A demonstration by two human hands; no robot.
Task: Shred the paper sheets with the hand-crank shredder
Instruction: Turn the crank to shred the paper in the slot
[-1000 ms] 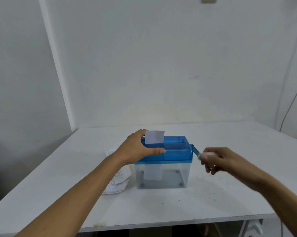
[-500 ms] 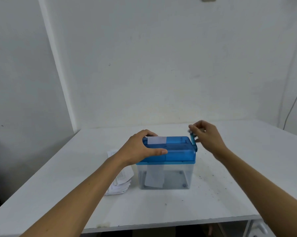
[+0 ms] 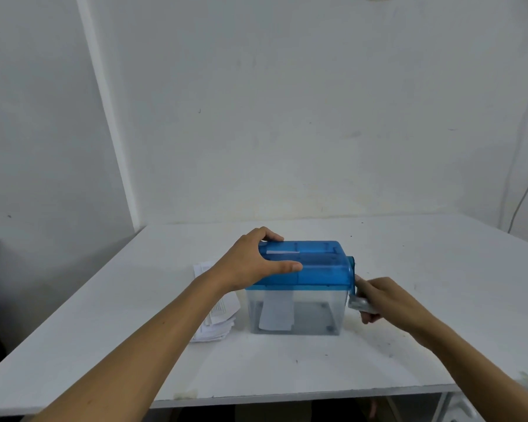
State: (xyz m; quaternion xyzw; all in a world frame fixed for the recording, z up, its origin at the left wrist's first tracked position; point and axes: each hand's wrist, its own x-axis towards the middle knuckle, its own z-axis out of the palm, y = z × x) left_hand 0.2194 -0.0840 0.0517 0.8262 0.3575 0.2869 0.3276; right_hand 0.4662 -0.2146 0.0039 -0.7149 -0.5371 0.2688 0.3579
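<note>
The hand-crank shredder [image 3: 320,269] has a blue lid on a clear bin and stands mid-table. My left hand [image 3: 250,263] grips the lid's left end, thumb along the front. A paper sheet [image 3: 277,312] hangs inside the bin below the cutters, with only a thin strip of it showing in the slot on top. The blue crank [image 3: 352,275] on the right side points down. My right hand [image 3: 381,296] holds its pale knob low beside the bin. A stack of paper sheets [image 3: 217,318] lies left of the shredder, partly behind my left forearm.
The white table [image 3: 409,354] meets a white wall behind. Its front edge runs close to me. A thin cable [image 3: 527,190] hangs down the wall at the far right. Dark specks dot the tabletop right of the shredder.
My right hand has swung the crank from the top round to the bottom. The paper sheet has fed further down, so less shows above the slot and more hangs in the bin.
</note>
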